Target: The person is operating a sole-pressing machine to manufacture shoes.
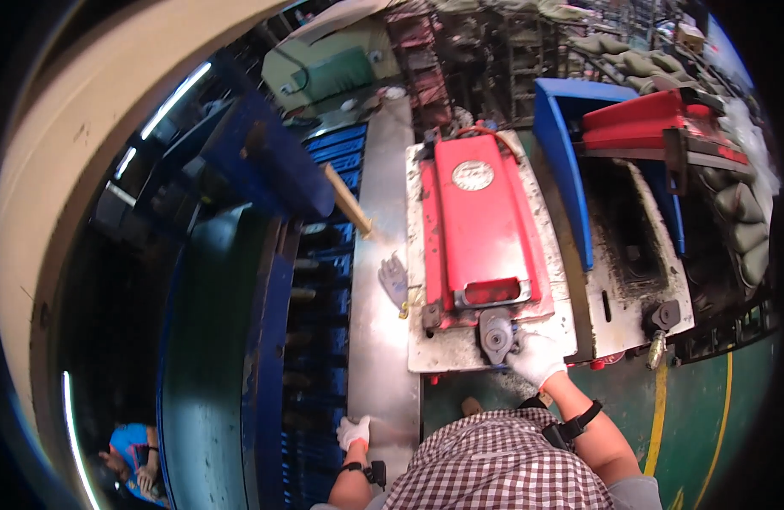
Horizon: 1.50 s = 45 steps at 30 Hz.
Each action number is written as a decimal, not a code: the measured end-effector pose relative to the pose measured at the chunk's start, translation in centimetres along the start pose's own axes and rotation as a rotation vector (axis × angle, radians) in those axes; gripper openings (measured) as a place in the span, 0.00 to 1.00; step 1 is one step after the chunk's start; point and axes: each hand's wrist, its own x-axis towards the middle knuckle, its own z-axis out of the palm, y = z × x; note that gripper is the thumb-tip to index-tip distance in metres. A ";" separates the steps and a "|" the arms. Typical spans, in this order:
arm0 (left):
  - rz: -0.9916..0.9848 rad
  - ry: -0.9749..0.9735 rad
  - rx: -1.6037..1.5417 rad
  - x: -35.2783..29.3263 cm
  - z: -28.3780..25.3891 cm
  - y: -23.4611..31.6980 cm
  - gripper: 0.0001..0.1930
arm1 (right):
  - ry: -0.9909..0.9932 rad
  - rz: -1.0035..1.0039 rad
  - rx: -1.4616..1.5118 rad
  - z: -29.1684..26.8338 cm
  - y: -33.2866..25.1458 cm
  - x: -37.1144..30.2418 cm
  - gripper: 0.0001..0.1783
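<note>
A red machine (485,221) with a round white label lies on a pale, stained metal plate (417,348). At its near end sits a grey rhombus-shaped part (496,334) with a round centre. My right hand (536,359), in a white glove, has its curled fingers against the right side of that part. To the left, my left hand (353,433), also white-gloved, is closed at the left edge of a long steel bench (383,357). Whether anything is inside it cannot be seen. A loose grey glove (393,279) lies on the bench beside the plate.
Blue slotted racking (320,340) runs left of the bench, with a wooden stick (347,201) above it. A second plate (611,327) with a similar grey part (664,316) and a tilted red cover (639,119) stands right. Another person (137,459) is at lower left.
</note>
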 end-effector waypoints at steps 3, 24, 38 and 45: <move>-0.011 0.044 -0.002 0.0 0.1 -0.4 0.43 | -0.010 -0.011 -0.016 0.0 -0.2 0.0 0.19; -0.023 0.102 -0.042 0.0 0.9 -0.3 0.39 | 0.022 -0.025 -0.022 0.6 0.6 -0.1 0.19; -0.089 0.104 -0.103 -0.2 1.3 -0.9 0.40 | 0.000 -0.008 -0.053 1.1 0.4 0.3 0.19; -0.061 0.106 -0.082 -0.5 1.3 0.3 0.45 | 0.042 0.011 -0.107 0.7 0.0 -0.2 0.21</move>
